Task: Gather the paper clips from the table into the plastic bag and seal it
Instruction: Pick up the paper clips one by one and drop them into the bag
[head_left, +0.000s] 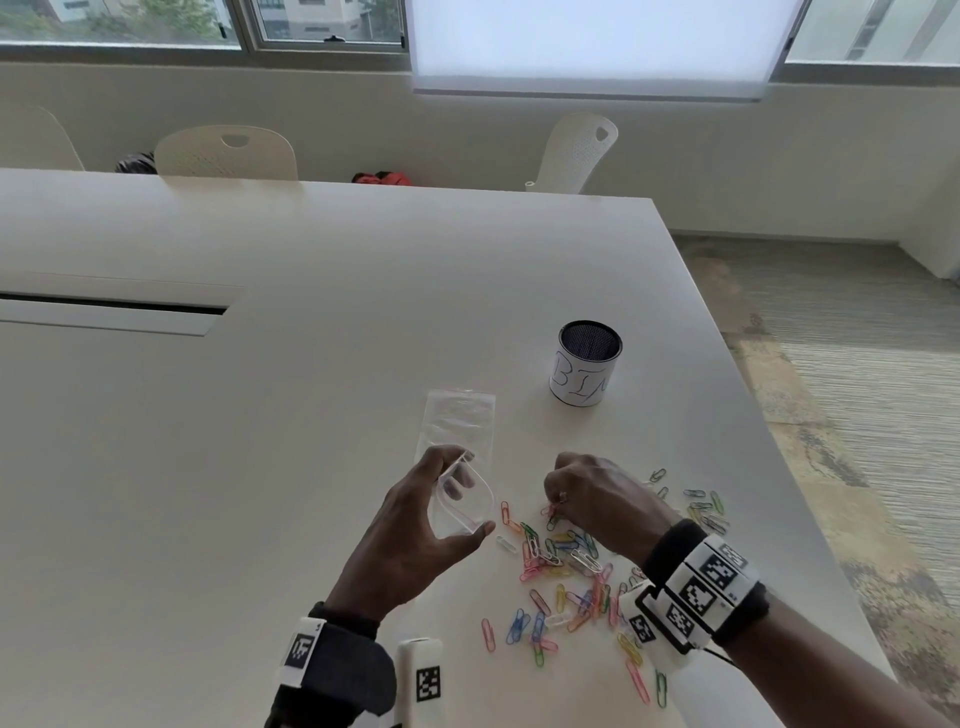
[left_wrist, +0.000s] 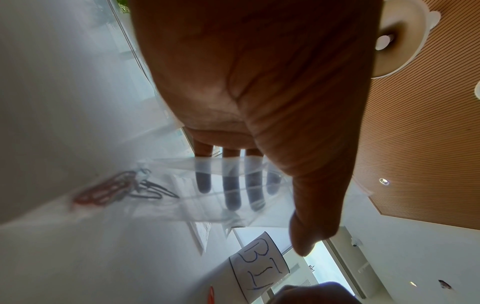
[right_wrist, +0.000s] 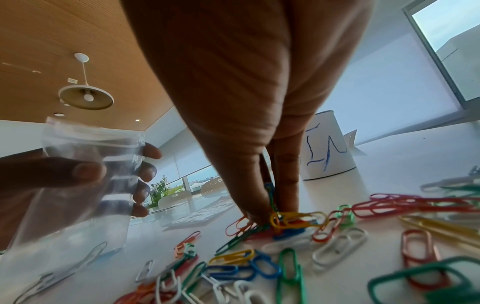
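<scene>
Head view: the left hand (head_left: 415, 525) holds the bag (head_left: 457, 447) by its near end, thumb and fingers curled round the mouth and spreading it open; the far end of the bag lies on the table (head_left: 260, 415). The right hand (head_left: 587, 499), fingers bunched downward, pinches at the clips (head_left: 561, 561), which are scattered just right of the bag. A cup (head_left: 584, 364) marked "BIN" stands beyond them.

Left wrist view: four fingers (left_wrist: 231, 193) show through the clear film, the thumb on the near side; a few clips (left_wrist: 109, 191) lie beside the bag, blurred.

Right wrist view: thumb and forefinger close on a small tangle of clips (right_wrist: 285, 220) at the table surface. The bag (right_wrist: 85, 185) is held open just to the side, apparently with nothing yet inside.

Step in hand, as judged: gathering, early, with most clips on the table. The next move calls for lifting the pinched cluster, which may shed snagged clips, and dropping it into the mouth.
</scene>
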